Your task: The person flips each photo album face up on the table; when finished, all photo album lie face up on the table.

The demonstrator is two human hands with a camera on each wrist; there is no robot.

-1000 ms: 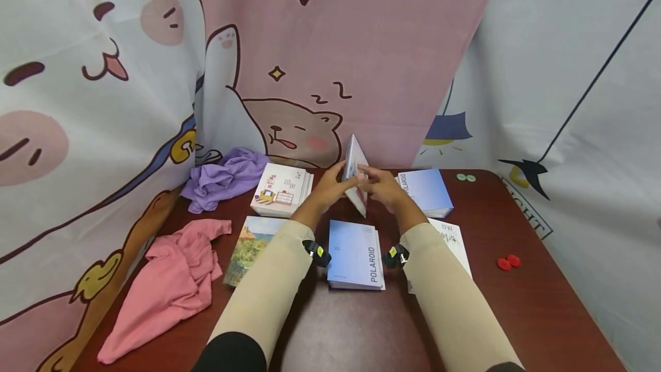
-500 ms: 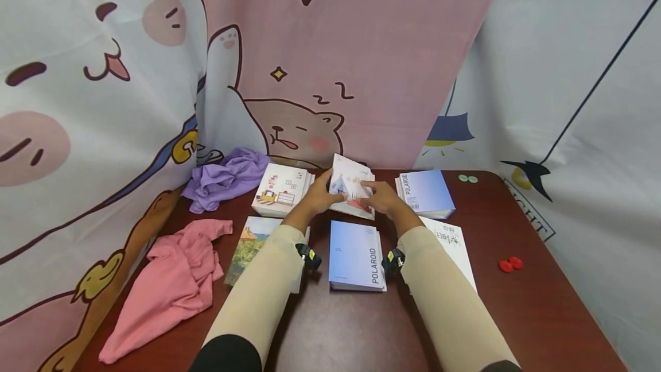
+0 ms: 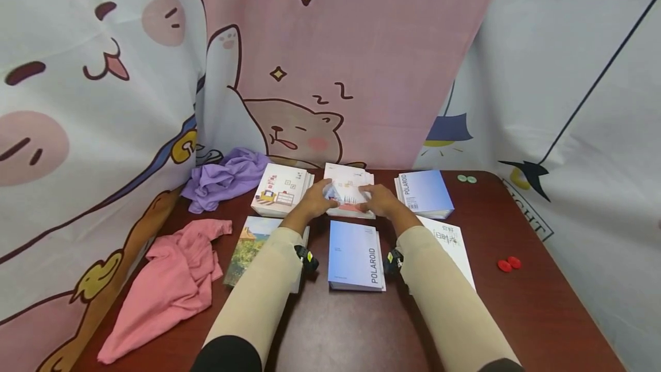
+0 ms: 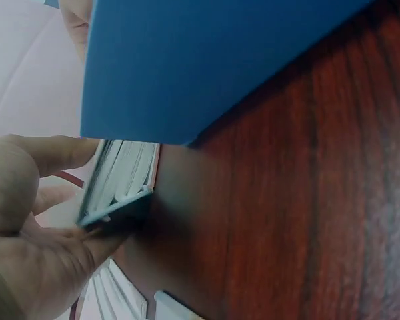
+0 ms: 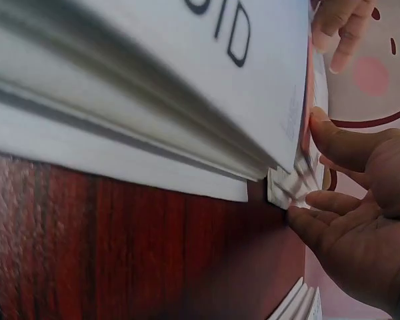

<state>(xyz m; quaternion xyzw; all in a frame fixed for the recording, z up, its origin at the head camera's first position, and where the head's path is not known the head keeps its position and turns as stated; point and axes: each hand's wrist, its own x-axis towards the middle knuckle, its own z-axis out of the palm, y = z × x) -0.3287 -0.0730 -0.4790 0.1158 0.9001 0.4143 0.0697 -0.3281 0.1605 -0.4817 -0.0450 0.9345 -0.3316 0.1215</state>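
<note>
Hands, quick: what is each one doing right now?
Left hand: fingers curled round the left edge of the white illustrated booklet stack, gripping it.
Right hand: gripping the stack's right edge as it lies on the dark red wooden table.

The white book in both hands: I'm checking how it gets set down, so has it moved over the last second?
Yes. The white book has tipped from upright to flat, sinking onto the table behind the fixed POLAROID book.

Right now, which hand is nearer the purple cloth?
Left. The left hand grips the small book just right of the purple cloth; the right hand is further right.
</note>
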